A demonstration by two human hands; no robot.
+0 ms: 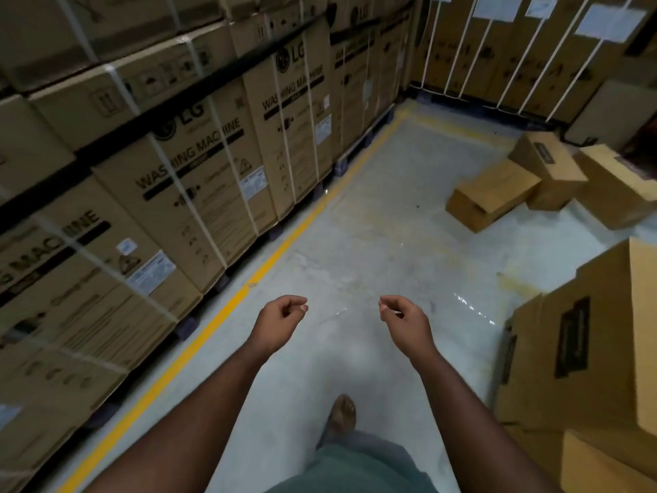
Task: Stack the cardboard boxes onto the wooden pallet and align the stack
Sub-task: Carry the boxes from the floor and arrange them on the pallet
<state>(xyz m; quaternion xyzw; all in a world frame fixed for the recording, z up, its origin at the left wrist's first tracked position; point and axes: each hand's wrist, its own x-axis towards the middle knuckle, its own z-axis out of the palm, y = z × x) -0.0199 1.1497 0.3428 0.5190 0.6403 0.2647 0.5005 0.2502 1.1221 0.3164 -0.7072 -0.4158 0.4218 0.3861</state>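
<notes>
Cartons (199,179) marked "LG WASHING MACHINE", left of empty hands (281,320).

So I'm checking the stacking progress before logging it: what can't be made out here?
- Wooden pallet: none shows in the head view.
- Box stack at right: cut off by the frame edge, so alignment is unclear.
- Loose boxes on the floor: dark label print is too blurred to read.
- Left hand and right hand: loosely curled, holding nothing.

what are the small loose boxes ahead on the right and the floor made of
Loose boxes: plain brown corrugated cardboard by the look, matte, with folded edges and dark printed labels. Floor: probably sealed or polished concrete, pale grey and mottled, glossy enough to reflect light, with a painted yellow line.
</notes>
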